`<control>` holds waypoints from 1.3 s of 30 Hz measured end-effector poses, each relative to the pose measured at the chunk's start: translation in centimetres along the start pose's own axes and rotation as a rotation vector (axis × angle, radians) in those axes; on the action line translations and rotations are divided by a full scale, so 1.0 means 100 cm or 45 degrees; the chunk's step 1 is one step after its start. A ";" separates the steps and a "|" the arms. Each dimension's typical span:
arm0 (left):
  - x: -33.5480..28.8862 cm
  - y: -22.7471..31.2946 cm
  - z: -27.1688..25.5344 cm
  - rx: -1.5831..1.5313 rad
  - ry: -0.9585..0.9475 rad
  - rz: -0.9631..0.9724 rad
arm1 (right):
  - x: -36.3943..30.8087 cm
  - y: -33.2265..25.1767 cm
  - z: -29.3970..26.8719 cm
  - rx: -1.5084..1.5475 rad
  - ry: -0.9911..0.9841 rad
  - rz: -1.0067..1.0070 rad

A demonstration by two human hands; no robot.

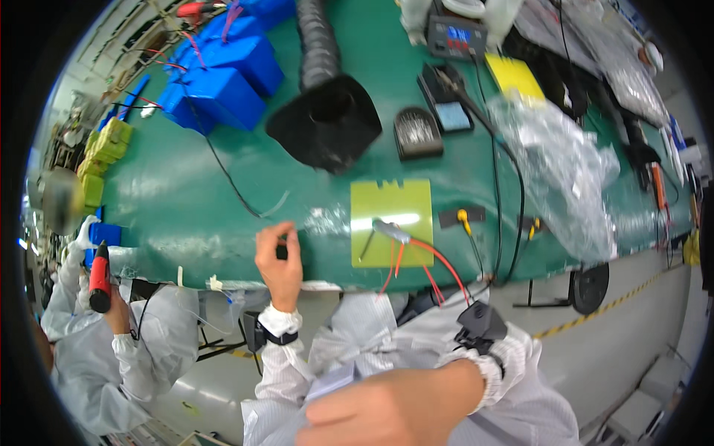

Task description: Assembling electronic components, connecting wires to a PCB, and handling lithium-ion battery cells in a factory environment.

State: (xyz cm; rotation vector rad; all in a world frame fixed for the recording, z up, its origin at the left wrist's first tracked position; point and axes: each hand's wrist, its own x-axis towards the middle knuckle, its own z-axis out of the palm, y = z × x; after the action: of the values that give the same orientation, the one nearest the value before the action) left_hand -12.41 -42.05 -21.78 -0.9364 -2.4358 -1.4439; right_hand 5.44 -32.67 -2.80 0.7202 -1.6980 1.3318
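My left hand (279, 269) is at the table's front edge, thumb and fingers curled together around a small dark thing (282, 251) that I cannot make out. My right hand (394, 409) is low in front of my body, its back showing and its fingers curled and partly hidden; what they hold cannot be seen. A pale lavender block (332, 380) shows just beyond it. To the right of my left hand, a yellow-green board (364, 195) with notches in its far edge lies on the table. Across it rests a grey-tipped lead (392, 231) with red wires (445, 262) running toward me.
Blue blocks (223, 85) with wires stand at the far left. A black hose hood (325, 126), a soldering iron stand (446, 104) and a display unit (455, 37) are beyond the board. Clear plastic bags (554, 175) lie right. A co-worker's hand (117, 312) holds a red screwdriver (100, 282).
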 end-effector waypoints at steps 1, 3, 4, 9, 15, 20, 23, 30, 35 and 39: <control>0.003 -0.001 0.000 0.017 0.011 -0.024 | 0.003 -0.003 0.001 0.056 0.050 0.005; 0.002 -0.005 0.005 0.013 -0.019 -0.027 | -0.001 -0.010 -0.008 0.068 -0.055 0.120; 0.002 -0.006 0.006 -0.003 -0.020 -0.014 | -0.007 -0.008 -0.007 -0.056 -0.030 0.062; -0.003 -0.006 0.008 0.006 -0.022 -0.009 | -0.012 -0.010 -0.033 -0.404 -0.722 -0.202; -0.005 -0.004 0.003 -0.005 -0.010 -0.017 | -0.013 -0.021 -0.030 -0.379 -0.072 -0.101; -0.005 -0.007 0.005 -0.008 -0.017 0.034 | -0.015 -0.017 -0.032 -0.607 0.030 -0.238; -0.005 -0.005 0.002 -0.016 -0.011 0.007 | -0.003 -0.040 -0.027 -0.741 0.190 0.335; -0.002 -0.001 0.008 -0.056 -0.010 0.012 | -0.001 -0.037 -0.033 -0.833 0.404 0.355; -0.008 -0.007 -0.005 0.051 0.002 -0.016 | -0.039 -0.022 -0.069 -0.536 -0.047 0.176; -0.007 -0.010 0.002 -0.080 -0.026 -0.034 | -0.087 -0.003 -0.097 -0.497 -0.010 0.200</control>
State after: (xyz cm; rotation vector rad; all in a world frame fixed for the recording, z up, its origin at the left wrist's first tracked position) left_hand -12.37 -42.50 -22.94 -0.9386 -2.4396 -1.5359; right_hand 12.45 -23.90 -9.47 0.3732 -1.9764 1.0517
